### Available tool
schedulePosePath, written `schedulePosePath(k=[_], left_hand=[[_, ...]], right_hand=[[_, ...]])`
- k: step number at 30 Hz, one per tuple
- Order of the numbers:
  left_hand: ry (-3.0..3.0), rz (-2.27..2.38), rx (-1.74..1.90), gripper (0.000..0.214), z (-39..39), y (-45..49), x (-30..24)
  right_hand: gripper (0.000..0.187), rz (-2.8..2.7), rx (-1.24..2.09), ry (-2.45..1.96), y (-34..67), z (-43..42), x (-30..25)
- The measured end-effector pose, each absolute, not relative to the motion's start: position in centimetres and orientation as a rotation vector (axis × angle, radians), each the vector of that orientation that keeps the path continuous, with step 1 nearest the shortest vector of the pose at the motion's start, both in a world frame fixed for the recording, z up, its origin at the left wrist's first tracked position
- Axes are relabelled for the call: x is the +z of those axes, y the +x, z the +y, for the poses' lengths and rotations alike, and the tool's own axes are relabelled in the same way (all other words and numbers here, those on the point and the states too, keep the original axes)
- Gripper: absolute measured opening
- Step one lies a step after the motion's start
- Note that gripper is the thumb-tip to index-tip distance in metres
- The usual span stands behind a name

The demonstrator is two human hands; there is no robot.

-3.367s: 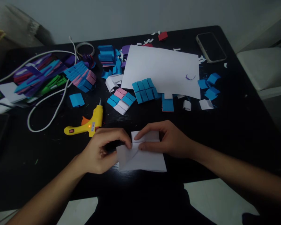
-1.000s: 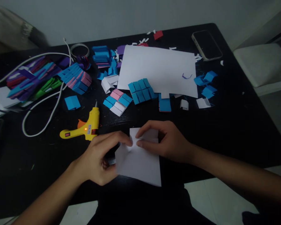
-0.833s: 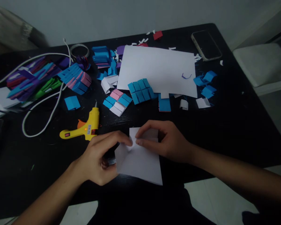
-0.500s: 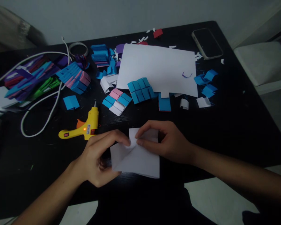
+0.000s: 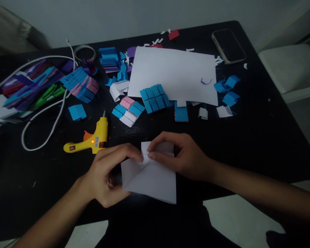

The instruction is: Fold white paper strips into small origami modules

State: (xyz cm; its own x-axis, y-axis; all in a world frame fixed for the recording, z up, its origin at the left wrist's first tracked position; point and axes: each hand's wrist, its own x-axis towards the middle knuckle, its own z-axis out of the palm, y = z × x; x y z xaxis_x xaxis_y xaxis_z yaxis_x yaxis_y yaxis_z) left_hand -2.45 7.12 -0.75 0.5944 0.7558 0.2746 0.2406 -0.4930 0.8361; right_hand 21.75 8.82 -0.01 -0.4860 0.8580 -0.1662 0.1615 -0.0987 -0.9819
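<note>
Right hand (image 5: 186, 155): grip pinching a crease in the white paper (image 5: 157, 184), near the worktop's (image 5: 248, 148) front edge. Left hand (image 5: 100, 177): grip holding its left flap, raised. Paper plain, folded. Yellow glue gun (image 5: 101, 132) leftward, label (image 5: 96, 141) illegible. Worktop black; phone (image 5: 228, 45) at far right corner; grey wall (image 5: 144, 17) behind.

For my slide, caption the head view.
Left hand and right hand hold creased white paper near a yellow glue gun on a black table.

Two hands (image 5: 100, 175), one glue gun (image 5: 101, 130)
</note>
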Motion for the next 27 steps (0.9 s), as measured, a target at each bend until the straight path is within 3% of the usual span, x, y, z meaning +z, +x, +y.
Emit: schedulePosePath(k=[19,27], left_hand=[[2.032,0.804,0.828,0.038,7.06,-2.38,-0.53],[2.022,0.784,0.828,0.037,7.03,-2.48,-0.63]], right_hand=[[0.010,-1.661,1.629,-1.107,21.93,8.75,0.13],[0.018,-1.690,1.634,-1.077,22.13,8.76,0.27]])
